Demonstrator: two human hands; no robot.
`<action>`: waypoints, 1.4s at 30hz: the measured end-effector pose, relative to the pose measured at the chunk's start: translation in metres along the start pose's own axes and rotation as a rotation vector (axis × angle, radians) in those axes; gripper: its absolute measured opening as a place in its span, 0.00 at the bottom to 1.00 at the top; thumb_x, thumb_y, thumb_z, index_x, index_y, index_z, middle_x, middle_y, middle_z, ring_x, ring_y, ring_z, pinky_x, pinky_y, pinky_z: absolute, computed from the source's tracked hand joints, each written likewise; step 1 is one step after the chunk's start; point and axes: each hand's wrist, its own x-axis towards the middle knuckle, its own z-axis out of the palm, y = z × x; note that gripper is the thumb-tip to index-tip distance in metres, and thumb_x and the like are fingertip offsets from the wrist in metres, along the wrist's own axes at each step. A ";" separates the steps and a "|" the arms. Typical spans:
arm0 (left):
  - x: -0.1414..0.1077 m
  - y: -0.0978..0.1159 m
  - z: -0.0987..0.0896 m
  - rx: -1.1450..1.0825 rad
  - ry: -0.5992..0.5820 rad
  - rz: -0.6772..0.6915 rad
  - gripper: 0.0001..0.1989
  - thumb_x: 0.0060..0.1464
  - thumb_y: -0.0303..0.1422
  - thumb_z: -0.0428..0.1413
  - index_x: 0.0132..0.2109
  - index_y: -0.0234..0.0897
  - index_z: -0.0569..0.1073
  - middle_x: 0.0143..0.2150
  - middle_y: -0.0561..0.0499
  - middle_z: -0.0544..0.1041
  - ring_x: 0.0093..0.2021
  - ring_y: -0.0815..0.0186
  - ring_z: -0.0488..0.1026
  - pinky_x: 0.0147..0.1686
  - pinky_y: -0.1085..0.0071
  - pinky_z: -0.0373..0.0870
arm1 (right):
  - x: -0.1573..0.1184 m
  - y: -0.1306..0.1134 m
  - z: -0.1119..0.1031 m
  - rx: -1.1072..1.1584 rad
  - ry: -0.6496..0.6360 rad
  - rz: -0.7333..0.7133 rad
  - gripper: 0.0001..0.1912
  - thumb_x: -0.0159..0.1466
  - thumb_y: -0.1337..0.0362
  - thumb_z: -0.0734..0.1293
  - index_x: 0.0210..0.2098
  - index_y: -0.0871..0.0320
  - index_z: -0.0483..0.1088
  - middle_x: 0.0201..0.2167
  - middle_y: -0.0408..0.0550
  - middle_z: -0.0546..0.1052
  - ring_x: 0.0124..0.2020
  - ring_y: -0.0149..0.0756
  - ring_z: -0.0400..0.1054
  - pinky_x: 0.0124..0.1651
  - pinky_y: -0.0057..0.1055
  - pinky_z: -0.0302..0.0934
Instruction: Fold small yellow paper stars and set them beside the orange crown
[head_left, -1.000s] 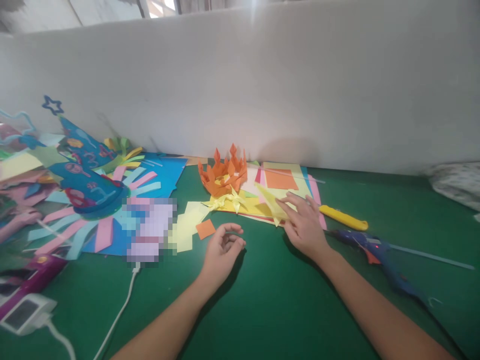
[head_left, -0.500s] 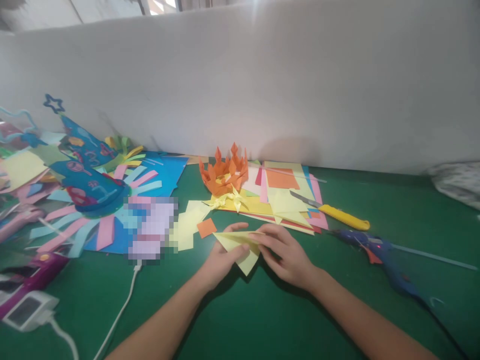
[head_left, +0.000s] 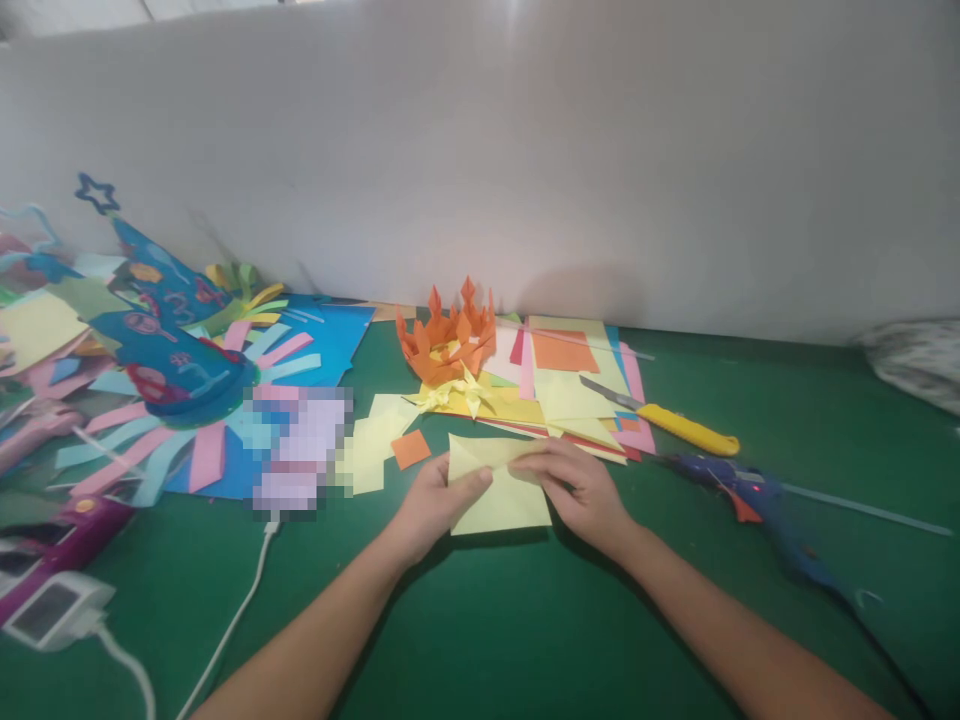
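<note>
Between my two hands a pale yellow square of paper (head_left: pixel 499 503) is held up over the green table, its top edge bent a little. My left hand (head_left: pixel 435 505) pinches its left side, thumb on the near face. At the upper right corner, the fingers of my right hand (head_left: pixel 581 490) close on the sheet. Just beyond my left hand lies a small orange paper square (head_left: pixel 411 450). Behind the sheet stand an orange folded-paper crown (head_left: pixel 446 345) and small pale yellow folded-paper pieces (head_left: pixel 472 392).
A yellow craft knife (head_left: pixel 686 430), blade out, rests on stacked coloured paper (head_left: pixel 574 400). A blue glue gun (head_left: pixel 757 490) lies to the right. Decorated blue cone hats (head_left: pixel 172 365) stand left, near a blurred-out lilac object (head_left: pixel 304 455) with a white cable (head_left: pixel 259 570). A white wall (head_left: pixel 480 170) rises behind.
The yellow paper has gone from a folded, downward-pointing triangle to an opened square. Both hands stay on it, my right hand slightly farther right.
</note>
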 end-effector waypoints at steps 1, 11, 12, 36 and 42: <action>0.000 0.000 0.001 0.006 0.020 -0.002 0.19 0.49 0.38 0.60 0.47 0.33 0.72 0.42 0.44 0.78 0.40 0.59 0.75 0.42 0.64 0.71 | 0.000 0.000 0.000 0.010 -0.012 -0.013 0.17 0.64 0.74 0.57 0.43 0.52 0.73 0.37 0.48 0.74 0.39 0.36 0.68 0.40 0.33 0.63; -0.001 0.001 0.000 -0.039 0.054 -0.033 0.23 0.46 0.38 0.62 0.48 0.32 0.71 0.44 0.41 0.78 0.40 0.58 0.76 0.41 0.63 0.71 | 0.002 -0.007 0.001 0.087 -0.184 -0.083 0.14 0.64 0.63 0.63 0.49 0.49 0.70 0.48 0.52 0.71 0.49 0.41 0.63 0.48 0.39 0.61; -0.001 0.001 0.000 -0.014 0.045 -0.031 0.22 0.46 0.38 0.62 0.47 0.32 0.72 0.44 0.42 0.78 0.40 0.58 0.76 0.41 0.64 0.71 | 0.002 -0.007 0.001 0.098 -0.167 -0.077 0.13 0.64 0.61 0.63 0.47 0.49 0.72 0.45 0.51 0.73 0.48 0.40 0.64 0.47 0.39 0.61; -0.001 -0.004 0.003 0.437 0.222 0.195 0.08 0.44 0.37 0.62 0.31 0.36 0.77 0.30 0.50 0.78 0.30 0.67 0.72 0.31 0.72 0.67 | 0.002 -0.006 0.004 0.245 0.029 0.333 0.10 0.57 0.58 0.69 0.33 0.57 0.67 0.28 0.44 0.73 0.30 0.34 0.67 0.34 0.29 0.62; 0.000 -0.002 0.006 0.146 0.295 0.093 0.13 0.41 0.39 0.64 0.32 0.34 0.76 0.29 0.52 0.78 0.27 0.70 0.72 0.29 0.75 0.68 | 0.006 -0.010 0.006 0.748 -0.032 0.541 0.35 0.53 0.54 0.72 0.55 0.54 0.56 0.39 0.50 0.76 0.35 0.37 0.72 0.40 0.36 0.67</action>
